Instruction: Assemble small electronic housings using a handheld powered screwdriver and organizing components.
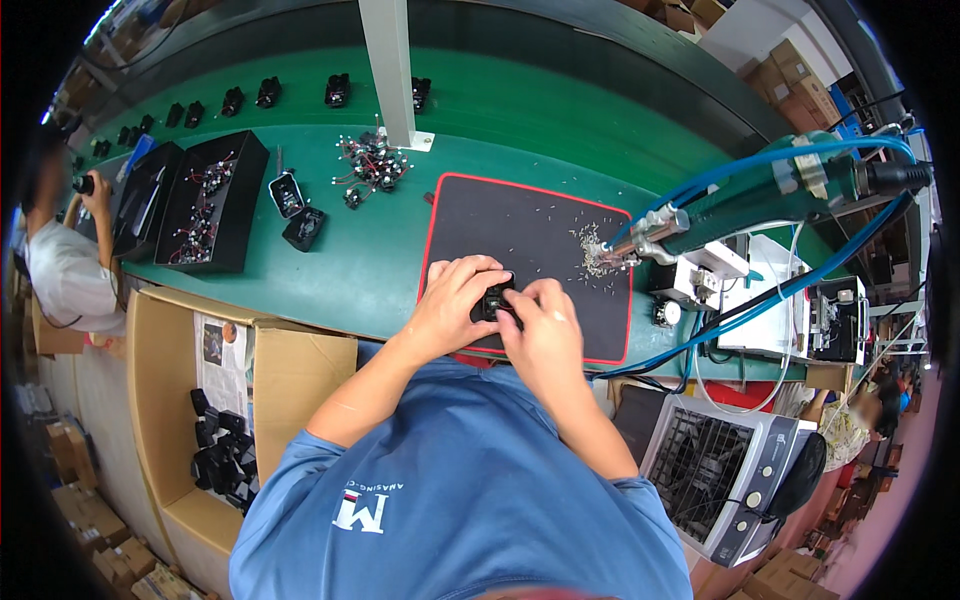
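Observation:
Over the near edge of a dark, red-bordered mat (490, 220), a small black plastic part (495, 300) sits between my two hands. My left hand (450, 305) curls around its left side, thumb and fingers closed on it. From the right, my right hand (545, 325) pinches at the same part with bent fingers; its inner details are partly covered by the fingertips. Loose small screws (590, 262) lie heaped on the right of the mat. The tip of a dark green power screwdriver (700, 222) with blue hoses points at that heap.
A tangle of wired parts (370, 165) lies behind the mat, left of a white post (388, 70). Further left stand a black box (258, 165) and an open carton (165, 400) holding black pieces. A machine (790, 300) is at right; a co-worker (75, 270) is at far left.

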`<control>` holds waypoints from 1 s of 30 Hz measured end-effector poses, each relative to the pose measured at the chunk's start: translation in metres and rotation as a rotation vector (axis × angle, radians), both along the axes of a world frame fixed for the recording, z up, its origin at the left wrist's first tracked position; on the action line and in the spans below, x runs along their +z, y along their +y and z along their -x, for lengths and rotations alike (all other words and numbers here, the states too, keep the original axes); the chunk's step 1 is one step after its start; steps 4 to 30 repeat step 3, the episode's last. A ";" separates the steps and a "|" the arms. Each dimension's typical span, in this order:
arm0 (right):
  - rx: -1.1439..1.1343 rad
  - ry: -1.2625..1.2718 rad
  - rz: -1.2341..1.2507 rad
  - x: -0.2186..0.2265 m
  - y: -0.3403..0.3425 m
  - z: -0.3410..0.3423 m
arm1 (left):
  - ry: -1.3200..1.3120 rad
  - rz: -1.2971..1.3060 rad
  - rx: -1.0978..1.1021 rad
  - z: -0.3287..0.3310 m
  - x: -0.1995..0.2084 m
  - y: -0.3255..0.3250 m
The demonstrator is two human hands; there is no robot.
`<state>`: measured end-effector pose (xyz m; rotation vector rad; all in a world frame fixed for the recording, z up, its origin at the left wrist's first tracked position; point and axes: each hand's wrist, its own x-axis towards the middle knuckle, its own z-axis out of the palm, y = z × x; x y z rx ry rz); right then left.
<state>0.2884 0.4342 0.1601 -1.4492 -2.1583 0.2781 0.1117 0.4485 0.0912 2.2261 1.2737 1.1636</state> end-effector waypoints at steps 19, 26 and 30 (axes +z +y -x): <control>-0.036 0.160 0.166 0.026 -0.012 -0.017 | -0.033 0.028 -0.013 0.003 -0.002 0.000; -0.036 0.160 0.166 0.026 -0.012 -0.017 | -0.033 0.028 -0.013 0.003 -0.002 0.000; -0.036 0.160 0.166 0.026 -0.012 -0.017 | -0.033 0.028 -0.013 0.003 -0.002 0.000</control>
